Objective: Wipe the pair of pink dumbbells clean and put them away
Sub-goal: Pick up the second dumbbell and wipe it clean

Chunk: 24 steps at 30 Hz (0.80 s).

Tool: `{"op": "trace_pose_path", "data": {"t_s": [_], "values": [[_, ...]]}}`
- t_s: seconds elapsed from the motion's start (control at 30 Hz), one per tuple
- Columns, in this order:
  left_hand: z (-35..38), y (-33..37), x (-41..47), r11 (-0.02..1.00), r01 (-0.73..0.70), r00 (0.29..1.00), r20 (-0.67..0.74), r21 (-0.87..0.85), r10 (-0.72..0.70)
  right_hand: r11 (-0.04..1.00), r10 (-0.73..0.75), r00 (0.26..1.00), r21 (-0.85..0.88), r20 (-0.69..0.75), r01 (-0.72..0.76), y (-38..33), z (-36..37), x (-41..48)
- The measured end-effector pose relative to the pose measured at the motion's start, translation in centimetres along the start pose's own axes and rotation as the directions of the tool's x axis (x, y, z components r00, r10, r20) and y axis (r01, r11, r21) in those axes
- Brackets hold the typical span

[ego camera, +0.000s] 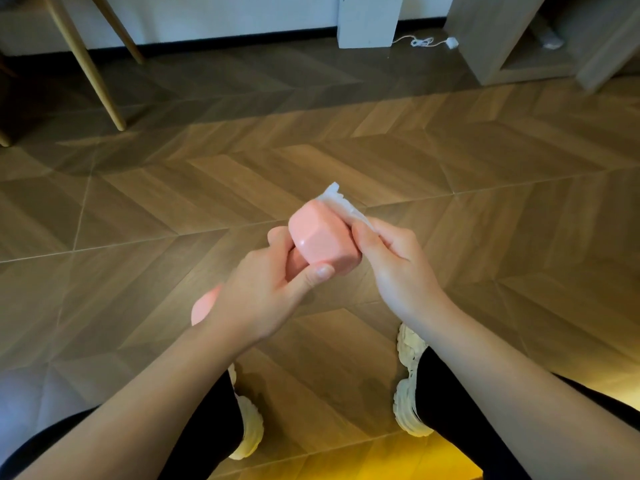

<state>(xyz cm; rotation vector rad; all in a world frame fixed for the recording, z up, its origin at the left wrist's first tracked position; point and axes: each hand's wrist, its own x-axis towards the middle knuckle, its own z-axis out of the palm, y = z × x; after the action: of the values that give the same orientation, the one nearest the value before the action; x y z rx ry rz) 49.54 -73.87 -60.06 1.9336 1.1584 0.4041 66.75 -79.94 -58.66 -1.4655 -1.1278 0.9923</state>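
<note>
A pink dumbbell (320,239) is held in front of me above the floor. My left hand (258,292) grips its handle, thumb lying against the near edge of the upper head. The dumbbell's lower head shows as a pink bulge behind my left wrist. My right hand (391,259) pinches a white tissue (341,202) and holds it against the far right side of the upper head. Only one dumbbell is in view.
Wood-pattern floor (207,188) spreads below. Two feet in cream shoes (410,379) stand under my arms. Wooden chair legs (100,74) stand at the far left, a white box (367,20) with a cable at the back, a low open shelf unit (519,39) at the far right.
</note>
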Motion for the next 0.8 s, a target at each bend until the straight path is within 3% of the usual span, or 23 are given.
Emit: {"op": "trace_pose_path", "data": {"t_s": [0.1,0.27,0.37,0.73,0.8], "values": [[0.0,0.1,0.0,1.000,-0.008,1.000,-0.002,0.009,0.008,0.993,-0.118,0.990,0.015,0.076,0.117,0.7,-0.3,-0.3],[-0.3,-0.3,0.1,0.981,-0.065,0.996,0.068,0.183,0.053,0.999,-0.048,0.997,-0.011,0.068,0.049,0.8,-0.6,-0.2],[-0.6,-0.5,0.3,0.984,-0.059,0.997,0.065,0.166,0.049,0.994,-0.107,0.992,-0.017,0.073,0.108,0.9,-0.5,-0.6],[-0.5,-0.1,0.7,0.990,-0.022,0.991,0.133,0.141,0.003,1.000,-0.018,1.000,-0.020,0.023,0.018,-0.1,-0.1,-0.5],[-0.4,-0.1,0.7,0.995,0.002,0.992,0.124,0.101,-0.014,0.998,-0.057,0.997,-0.038,0.047,0.059,0.1,0.1,-0.9]]}}
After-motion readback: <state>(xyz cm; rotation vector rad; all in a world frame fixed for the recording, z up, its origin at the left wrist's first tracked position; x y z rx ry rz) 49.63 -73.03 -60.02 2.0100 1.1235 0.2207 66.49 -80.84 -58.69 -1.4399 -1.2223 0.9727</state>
